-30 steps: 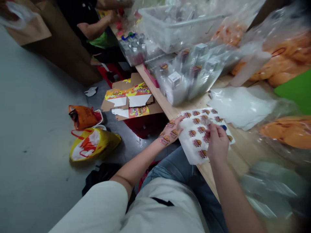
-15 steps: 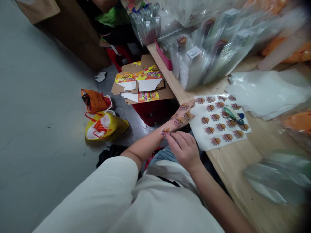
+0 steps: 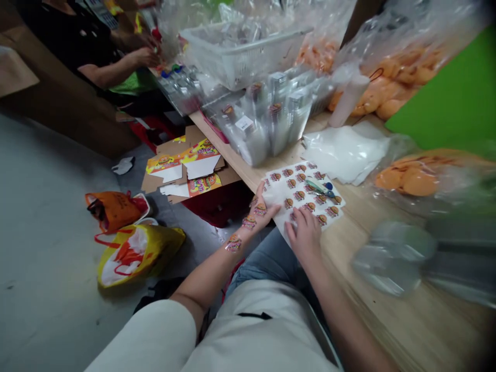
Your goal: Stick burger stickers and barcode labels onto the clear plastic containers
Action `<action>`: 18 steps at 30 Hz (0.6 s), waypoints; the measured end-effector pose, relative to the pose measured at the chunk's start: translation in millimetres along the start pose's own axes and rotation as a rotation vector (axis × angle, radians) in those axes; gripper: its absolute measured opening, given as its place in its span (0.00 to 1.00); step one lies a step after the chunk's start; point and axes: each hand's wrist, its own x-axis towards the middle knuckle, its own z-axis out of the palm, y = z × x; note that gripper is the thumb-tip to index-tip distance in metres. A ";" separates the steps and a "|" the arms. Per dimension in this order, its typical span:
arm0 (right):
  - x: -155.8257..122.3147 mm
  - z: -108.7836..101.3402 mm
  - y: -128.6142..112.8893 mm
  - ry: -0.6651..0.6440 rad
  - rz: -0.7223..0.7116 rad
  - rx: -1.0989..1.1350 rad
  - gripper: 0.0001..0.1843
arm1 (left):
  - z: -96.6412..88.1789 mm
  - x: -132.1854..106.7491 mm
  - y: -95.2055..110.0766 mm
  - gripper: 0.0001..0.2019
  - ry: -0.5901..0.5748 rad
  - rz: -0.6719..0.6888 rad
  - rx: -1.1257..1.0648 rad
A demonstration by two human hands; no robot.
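1. White paper sticker sheet [image 3: 300, 204]: smooth, faintly glossy.
2. Pale wooden tabletop [image 3: 391, 274]: smooth, matt.
3. Clear plastic bags [image 3: 271, 124]: thin, shiny.
4. Flattened brown corrugated cardboard box [image 3: 182, 173]: rough raw edges, glossy printed face.
5. Yellow plastic carrier bag [image 3: 135, 261]: creased, glossy.

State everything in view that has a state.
White burger-sticker sheet, flat on light wooden table
Left bare hand, open, stickers on its back, touching sheet
Right bare hand, fingertips on sheet
Small green-and-blue tool, lying on sheet
Printed cardboard box blank, unfolded flat
Yellow plastic bag, slumped on grey floor
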 end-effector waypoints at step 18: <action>52.9 10.9 -12.6 0.015 0.209 0.458 0.15 | 3.1 14.3 5.4 0.35 0.084 -0.023 0.137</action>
